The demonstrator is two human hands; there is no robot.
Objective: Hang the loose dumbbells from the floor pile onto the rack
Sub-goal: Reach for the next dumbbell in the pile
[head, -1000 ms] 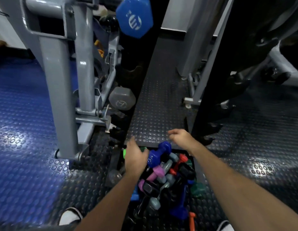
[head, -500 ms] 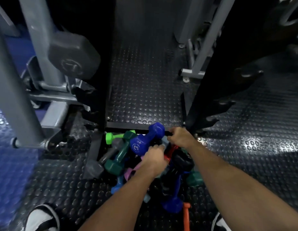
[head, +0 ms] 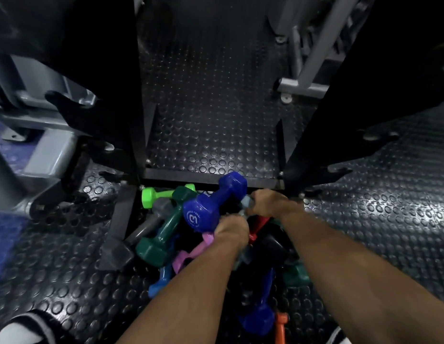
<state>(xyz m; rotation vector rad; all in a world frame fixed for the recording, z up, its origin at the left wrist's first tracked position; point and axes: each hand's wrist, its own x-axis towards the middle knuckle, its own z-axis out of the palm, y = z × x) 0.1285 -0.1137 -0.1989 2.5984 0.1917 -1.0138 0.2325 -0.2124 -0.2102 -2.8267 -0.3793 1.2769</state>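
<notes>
The floor pile of dumbbells [head: 166, 234] lies against the base bar of the black rack [head: 211, 180]. A big blue dumbbell [head: 208, 207] sits on top, with green, dark green, grey, pink, black and orange ones around it. My right hand [head: 268, 202] is closed at the pile's far edge, and a pale grey dumbbell [head: 245, 201] pokes out of the fist. My left hand [head: 232, 230] is curled shut just beside the blue dumbbell's near head, over what looks like the same grey handle. The rack's empty hooks [head: 337, 170] stick out on the right.
A grey machine frame [head: 49, 155] stands close on the left, and another grey foot [head: 302, 86] at the back right. The studded black mat [head: 211, 108] runs between the rack uprights. My shoes [head: 17, 331] are at the bottom edge.
My head has dropped closer to the pile. Both hands have gone down from above the dumbbells into them and closed, the left one shifting right, under the blue dumbbell.
</notes>
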